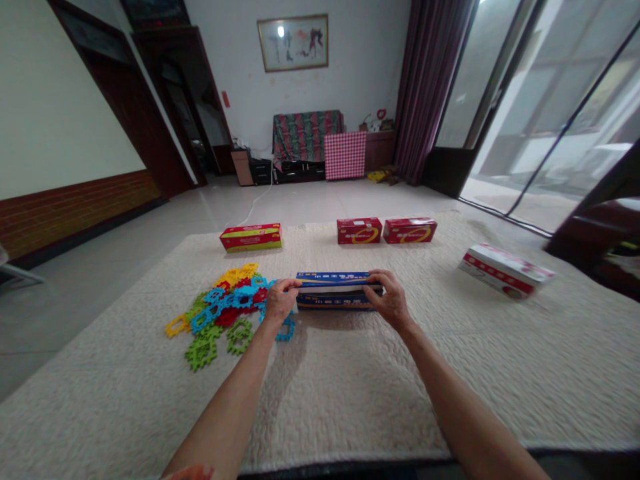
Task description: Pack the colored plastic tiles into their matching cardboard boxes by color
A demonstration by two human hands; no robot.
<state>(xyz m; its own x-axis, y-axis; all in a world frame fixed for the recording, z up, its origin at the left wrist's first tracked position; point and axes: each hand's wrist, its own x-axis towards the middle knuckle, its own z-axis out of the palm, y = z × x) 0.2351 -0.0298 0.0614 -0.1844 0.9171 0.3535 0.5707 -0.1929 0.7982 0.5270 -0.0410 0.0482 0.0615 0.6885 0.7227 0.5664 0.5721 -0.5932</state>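
A long blue box (334,291) lies on the beige rug (350,387) in front of me, its lid raised a little. My left hand (280,300) is closed on the box's left end. My right hand (390,299) is closed on its right end, fingers curled over the top edge. A pile of flat toothed plastic pieces (225,307) in yellow, blue, red and green lies on the rug just left of my left hand.
A red and yellow box (251,237) and two red boxes (359,231) (410,230) stand along the rug's far edge. A white and red box (505,270) lies at the right. Beyond are a tiled floor, a low cabinet, curtains and glass doors.
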